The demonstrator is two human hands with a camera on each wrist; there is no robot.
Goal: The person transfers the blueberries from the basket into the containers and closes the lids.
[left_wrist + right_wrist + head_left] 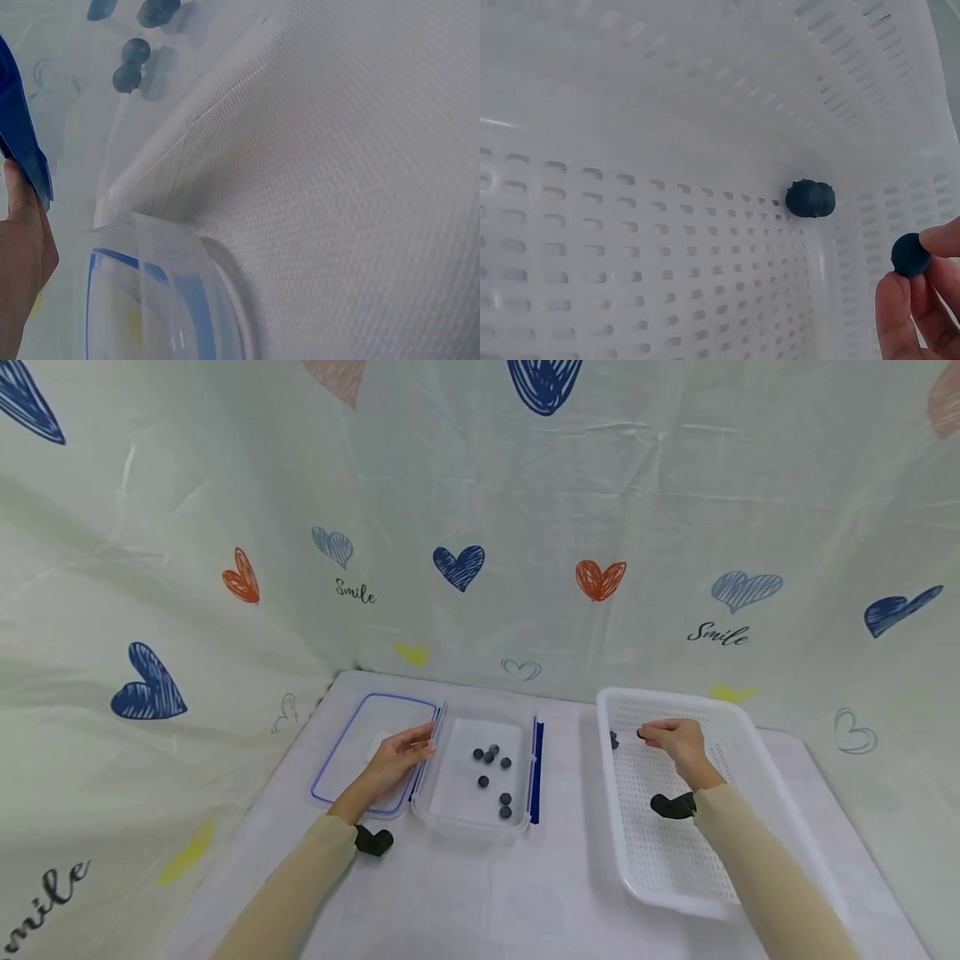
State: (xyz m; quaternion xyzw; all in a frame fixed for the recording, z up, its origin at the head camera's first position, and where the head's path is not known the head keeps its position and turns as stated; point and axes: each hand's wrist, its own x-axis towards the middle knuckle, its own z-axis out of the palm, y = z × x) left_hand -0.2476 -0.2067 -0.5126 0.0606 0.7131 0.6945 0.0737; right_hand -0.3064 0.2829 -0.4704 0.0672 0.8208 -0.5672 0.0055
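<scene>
My right hand [678, 745] pinches a small dark blue ball [910, 255] between thumb and fingers over the white basket [626, 860]. Beneath it, some dark balls [810, 199] touch one another in a corner of the basket. To the left stands a clear plastic box [465, 827] holding several dark balls [483, 782], some touching, some apart. My left hand [393, 764] rests at the box's left side, fingers fairly straight against its blue latch flap [26, 139]. Part of that flap is hidden behind the hand in the head view.
A clear lid with a blue rim [337, 739] lies left of the box, partly under my left hand. Another blue flap [536, 772] hangs on the box's right side. White cloth [450, 893] covers the table, and a heart-printed curtain [525, 485] rises behind it.
</scene>
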